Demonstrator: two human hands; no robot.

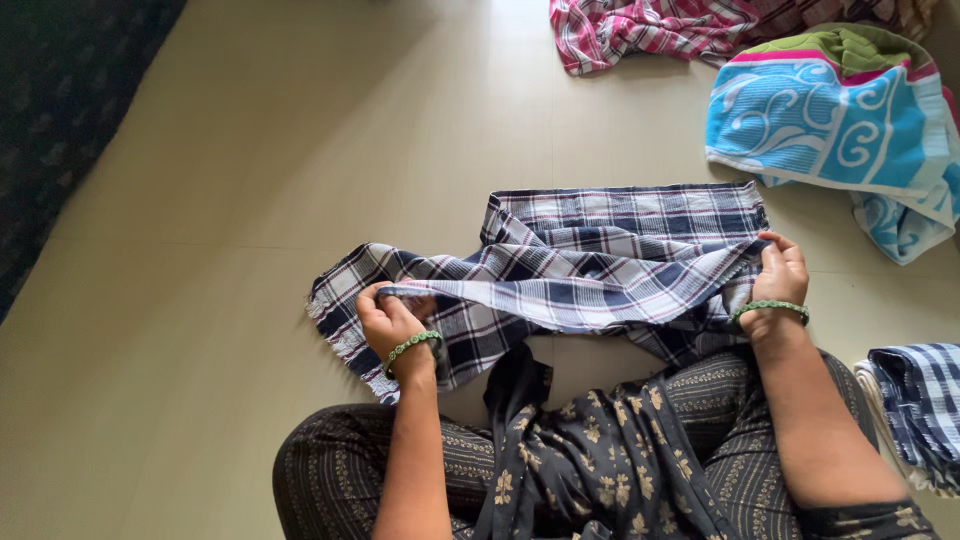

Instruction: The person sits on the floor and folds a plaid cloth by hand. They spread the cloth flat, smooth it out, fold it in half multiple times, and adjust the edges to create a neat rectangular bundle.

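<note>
Fingers (385,300) of left hand (392,325) are curled tight, pinching a folded edge of the navy-and-white checked cloth (590,265) near its left end. Right hand (780,280) does likewise at the cloth's right end — fingers bent in, gripping the same edge, thumb side up. Both wrists wear green bead bangles. Edge is pulled taut btwn the two hands, lifted a bit off the rest of the cloth.

Cloth lies on the pale tiled floor (250,200), just in front of the person's crossed legs, partly folded; upper part flat, lower left corner w/ frayed fringe spread toward the left hand. Legs are in dark printed fabric w/ small floral motifs.

Top right — a blue-and-white towel (840,120) w/ green and pink bands, and beside it a red checked cloth (640,30), both well apart from the hands. At right edge, near the right forearm, another blue checked cloth (915,400), folded. Dark patterned surface (60,110) at far left.
</note>
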